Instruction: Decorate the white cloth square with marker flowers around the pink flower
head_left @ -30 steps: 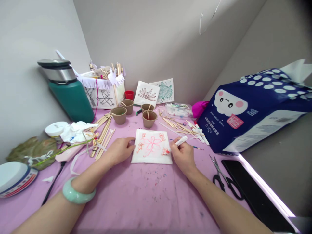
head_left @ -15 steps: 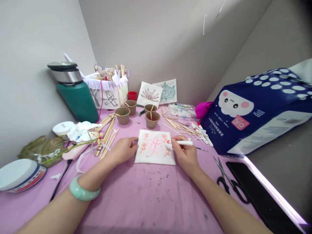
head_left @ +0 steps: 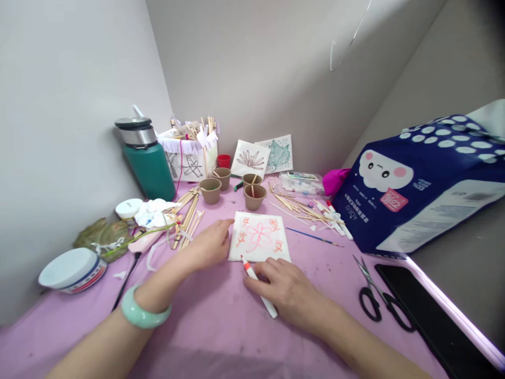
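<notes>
A white square canvas [head_left: 249, 251] lies flat before me, with a pink flower in the middle and small orange-red flowers near its corners. My left hand [head_left: 211, 243], a pale green bangle [head_left: 145, 310] on its wrist, rests at the canvas's left edge with fingers extended. By the lower edge of the canvas, my right hand [head_left: 286, 287] holds an uncapped white marker [head_left: 265, 302] with an orange-red collar between thumb and fingers. Its tip points away from me, at the lower left of the canvas. The palm side of the right hand is hidden.
Brown pots [head_left: 211, 192] with sticks stand behind the canvas. A thin paintbrush [head_left: 313, 237], scissors [head_left: 371, 295] and a black phone [head_left: 426, 316] lie right, near a blue tissue pack [head_left: 371, 210]. Left are a bowl [head_left: 73, 271], wooden sticks [head_left: 189, 223] and a green bottle [head_left: 148, 171].
My right hand has moved from the canvas's right side down to its lower edge, turning the marker so it points away. The left hand stays at the left edge. The view has shifted slightly.
</notes>
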Demonstrator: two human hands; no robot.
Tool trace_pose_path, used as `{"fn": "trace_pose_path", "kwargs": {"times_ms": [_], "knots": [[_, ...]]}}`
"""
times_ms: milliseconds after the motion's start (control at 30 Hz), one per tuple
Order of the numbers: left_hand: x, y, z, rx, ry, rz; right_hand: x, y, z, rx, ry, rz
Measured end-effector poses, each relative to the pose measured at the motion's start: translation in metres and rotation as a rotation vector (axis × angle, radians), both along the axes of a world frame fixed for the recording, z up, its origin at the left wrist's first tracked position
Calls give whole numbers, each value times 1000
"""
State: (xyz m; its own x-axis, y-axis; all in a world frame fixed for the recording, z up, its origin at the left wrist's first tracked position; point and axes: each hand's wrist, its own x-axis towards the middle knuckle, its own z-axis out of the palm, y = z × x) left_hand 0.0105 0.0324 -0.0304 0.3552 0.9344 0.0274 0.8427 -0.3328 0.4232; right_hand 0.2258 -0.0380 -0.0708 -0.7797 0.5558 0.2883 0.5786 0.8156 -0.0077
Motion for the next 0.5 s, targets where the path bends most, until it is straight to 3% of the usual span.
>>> {"fn": "trace_pose_path", "kwargs": {"times_ms": [100, 167, 333, 433, 500], "knots": [[-4, -1, -10, 9, 77, -66, 3, -2, 0, -3, 43, -13], [-6, -3, -9, 37, 109, -77, 6, -3, 2, 31, 94, -43], [-3, -24, 23, 217, 97, -105, 16, -5, 11, 189, 309, -111], [-6, -57, 44, 280, 20, -38, 25, -5, 22, 258, 421, -146], [-16, -88, 48, 379, -95, 54, 33, -7, 34, 289, 480, -204]]}}
